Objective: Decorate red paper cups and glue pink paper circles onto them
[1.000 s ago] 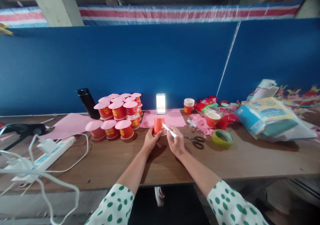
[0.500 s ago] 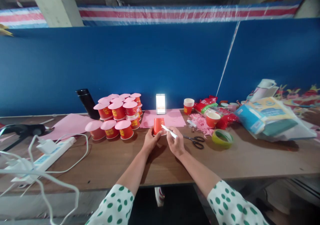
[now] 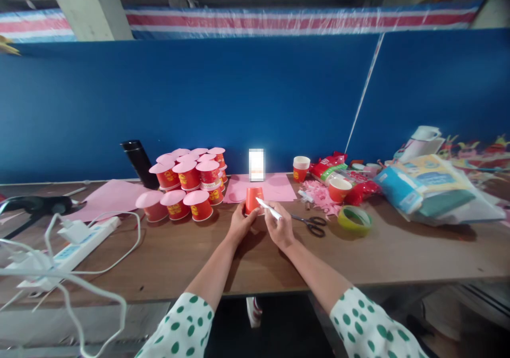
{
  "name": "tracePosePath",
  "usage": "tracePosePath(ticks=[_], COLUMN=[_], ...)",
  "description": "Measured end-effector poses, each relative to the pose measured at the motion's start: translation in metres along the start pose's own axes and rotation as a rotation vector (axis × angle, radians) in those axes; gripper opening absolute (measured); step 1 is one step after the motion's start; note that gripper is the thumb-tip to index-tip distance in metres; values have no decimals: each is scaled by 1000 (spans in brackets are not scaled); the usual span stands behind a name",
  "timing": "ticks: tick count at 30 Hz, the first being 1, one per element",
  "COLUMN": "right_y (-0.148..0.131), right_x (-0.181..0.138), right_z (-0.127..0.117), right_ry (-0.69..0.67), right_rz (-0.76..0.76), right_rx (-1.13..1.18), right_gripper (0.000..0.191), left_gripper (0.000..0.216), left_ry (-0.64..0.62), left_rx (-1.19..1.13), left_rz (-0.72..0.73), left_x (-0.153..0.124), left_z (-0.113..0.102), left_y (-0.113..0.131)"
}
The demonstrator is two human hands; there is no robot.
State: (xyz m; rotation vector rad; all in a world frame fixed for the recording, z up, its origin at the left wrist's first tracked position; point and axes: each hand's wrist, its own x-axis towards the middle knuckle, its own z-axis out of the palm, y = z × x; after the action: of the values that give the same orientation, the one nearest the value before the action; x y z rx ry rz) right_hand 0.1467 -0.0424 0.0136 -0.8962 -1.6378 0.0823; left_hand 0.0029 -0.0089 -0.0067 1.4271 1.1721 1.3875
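Gripping the upturned red cup (image 3: 254, 198) with my left hand (image 3: 239, 223), I pin it on the pink sheet (image 3: 274, 187). My right hand (image 3: 281, 229) pinches a white marker (image 3: 268, 209), tip touching the cup; scissors (image 3: 311, 223) lie just beside.

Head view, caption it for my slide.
Left hand holds an upside-down red cup; right hand holds a white pen beside it.

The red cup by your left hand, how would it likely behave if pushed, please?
The red cup looks like thin paper, so probably light and easily crushed. It seems to stand mouth-down, so it would likely slide rather than roll.
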Motion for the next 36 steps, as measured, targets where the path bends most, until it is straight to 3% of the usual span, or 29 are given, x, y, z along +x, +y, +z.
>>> tracePosePath(ticks=[36], right_y=[-2], right_x=[2], right_z=[-3], right_ry=[46], right_rz=[40], right_rx=[1], right_gripper=[22], left_gripper=[52], left_ry=[18], left_rx=[-25], left_rz=[-24], left_x=[-2], left_z=[1], left_y=[6])
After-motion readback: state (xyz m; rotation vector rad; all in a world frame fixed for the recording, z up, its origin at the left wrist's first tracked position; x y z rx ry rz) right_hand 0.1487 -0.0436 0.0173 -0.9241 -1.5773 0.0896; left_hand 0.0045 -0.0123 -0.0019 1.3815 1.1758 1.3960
